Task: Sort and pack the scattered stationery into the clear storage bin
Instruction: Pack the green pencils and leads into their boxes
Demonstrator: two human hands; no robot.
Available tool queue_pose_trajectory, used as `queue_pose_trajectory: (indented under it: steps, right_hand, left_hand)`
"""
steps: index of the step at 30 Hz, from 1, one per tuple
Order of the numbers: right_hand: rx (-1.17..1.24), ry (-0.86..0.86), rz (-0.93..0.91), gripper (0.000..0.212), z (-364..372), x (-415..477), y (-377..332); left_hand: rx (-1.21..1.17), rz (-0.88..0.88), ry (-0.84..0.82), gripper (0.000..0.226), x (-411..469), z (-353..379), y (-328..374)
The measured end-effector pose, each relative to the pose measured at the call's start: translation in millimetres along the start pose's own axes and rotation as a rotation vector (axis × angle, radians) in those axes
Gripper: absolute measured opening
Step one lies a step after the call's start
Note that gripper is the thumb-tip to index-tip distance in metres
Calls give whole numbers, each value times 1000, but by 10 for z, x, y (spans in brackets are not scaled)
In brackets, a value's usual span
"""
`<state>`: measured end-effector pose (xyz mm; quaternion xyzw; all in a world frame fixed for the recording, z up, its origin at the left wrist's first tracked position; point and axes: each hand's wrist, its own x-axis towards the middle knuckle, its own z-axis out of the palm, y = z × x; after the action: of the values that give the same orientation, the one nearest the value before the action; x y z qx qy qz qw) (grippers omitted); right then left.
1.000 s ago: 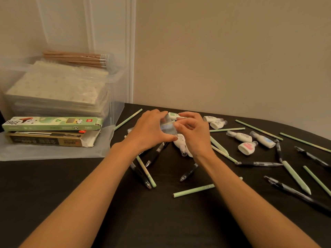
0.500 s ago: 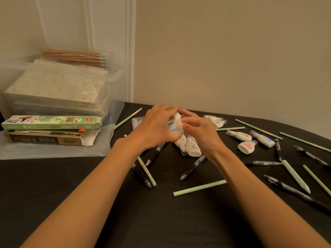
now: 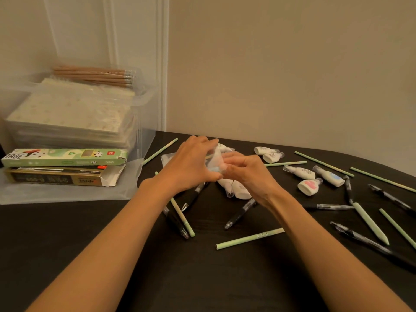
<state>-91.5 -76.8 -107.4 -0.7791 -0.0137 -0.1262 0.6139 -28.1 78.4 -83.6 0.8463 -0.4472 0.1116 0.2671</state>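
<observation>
Change over the last second: your left hand and right hand have kept to the same spot above the black surface, but what sits between them looks different. Half a second ago a white body showed between your hands. Now it is mostly hidden, and a pale blue patch shows low in the small clear plastic pouch you hold. Judgement — one item has likely gone into the pouch and you are seating or closing it; the contents cannot be identified for certain. Nothing has travelled toward the clear plastic storage bin, so this is sorting, not yet packing.

Grasp: the left fingers curl over the pouch's top and left side, thumb below. The right fingers pinch its right edge. Both hands are clenched on the pouch, which is lifted off the surface, directly over a cluster of white plastic correction-tape dispensers. The bin stands well apart at far left, already holding cream paper pads — pale green pencils and black pens lie loose around.
</observation>
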Motion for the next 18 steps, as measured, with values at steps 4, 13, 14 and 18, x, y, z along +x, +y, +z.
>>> queue_pose_trajectory:
  steps: [4, 13, 14, 18]
  right_hand:
    - [17, -96, 87, 23, 23, 5, -36]
    - [-193, 263, 141, 33, 129, 320, -12]
    - [-393, 226, 124, 31, 159, 376, 23]
    - [-959, 62, -16, 29, 321, 618, 124]
  left_hand:
    - [24, -22, -14, 72, -10, -11, -34]
    - [192, -439, 232, 41, 40, -129, -242]
    - [196, -487, 251, 43, 37, -137, -268]
    - [177, -563, 271, 47, 41, -124, -358]
